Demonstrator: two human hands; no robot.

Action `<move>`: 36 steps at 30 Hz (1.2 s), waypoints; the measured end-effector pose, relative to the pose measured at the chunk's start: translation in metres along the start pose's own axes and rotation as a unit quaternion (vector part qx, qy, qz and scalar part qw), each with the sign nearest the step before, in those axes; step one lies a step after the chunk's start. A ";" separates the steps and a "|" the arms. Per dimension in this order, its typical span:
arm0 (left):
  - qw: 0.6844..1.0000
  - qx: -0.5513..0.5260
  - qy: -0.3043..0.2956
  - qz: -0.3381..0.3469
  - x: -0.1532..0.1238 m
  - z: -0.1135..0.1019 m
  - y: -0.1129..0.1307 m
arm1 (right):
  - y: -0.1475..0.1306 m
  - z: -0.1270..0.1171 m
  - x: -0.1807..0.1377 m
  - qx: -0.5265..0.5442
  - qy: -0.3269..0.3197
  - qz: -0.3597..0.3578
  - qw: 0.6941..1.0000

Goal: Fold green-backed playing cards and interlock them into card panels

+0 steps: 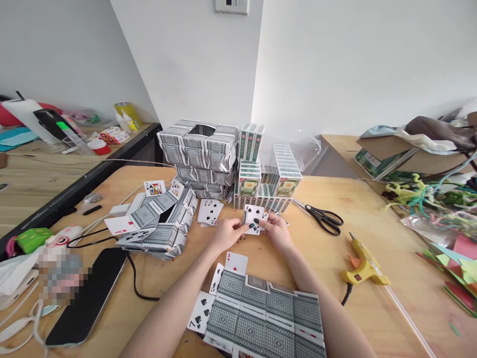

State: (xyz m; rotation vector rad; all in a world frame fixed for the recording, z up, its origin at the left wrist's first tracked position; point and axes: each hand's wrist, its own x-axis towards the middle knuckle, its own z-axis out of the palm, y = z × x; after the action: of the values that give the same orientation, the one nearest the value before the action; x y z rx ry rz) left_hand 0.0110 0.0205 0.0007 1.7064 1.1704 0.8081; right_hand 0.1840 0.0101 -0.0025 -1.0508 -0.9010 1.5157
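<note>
Both hands meet at the middle of the wooden table (372,219). My left hand (228,232) and my right hand (278,229) pinch a small fan of playing cards (254,216) between them, a four of spades facing up. Just behind lies a three of spades (210,211). Close to me lies a flat sheet of joined face-down cards (266,318), with an ace of diamonds (236,262) and a seven of spades (199,313) at its edge.
A box built of cards (199,156) and stacked card packs (266,181) stand behind. A folded card panel (160,226) lies left, black scissors (324,218) and a yellow glue gun (363,266) right. A dark phone (89,296) and cables sit near left; craft scraps (443,209) far right.
</note>
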 end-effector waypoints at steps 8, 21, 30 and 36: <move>0.998 0.054 -0.017 0.009 0.000 0.001 -0.003 | 0.000 0.000 0.001 -0.001 -0.010 -0.001 1.000; 0.999 0.021 -0.034 0.001 -0.002 0.001 0.004 | -0.003 0.000 0.000 -0.045 -0.025 0.006 0.999; 0.992 0.051 -0.114 -0.021 0.001 0.000 0.008 | -0.005 -0.002 0.003 -0.033 -0.014 -0.029 0.999; 0.985 -0.030 -0.165 -0.049 0.002 -0.005 0.014 | -0.006 -0.003 0.003 -0.108 -0.028 0.012 0.994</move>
State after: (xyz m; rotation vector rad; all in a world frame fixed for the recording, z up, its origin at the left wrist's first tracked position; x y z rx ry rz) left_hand 0.0121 0.0214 0.0154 1.6434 0.9833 0.4729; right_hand 0.1887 0.0143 0.0011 -1.1814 -1.1149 1.4970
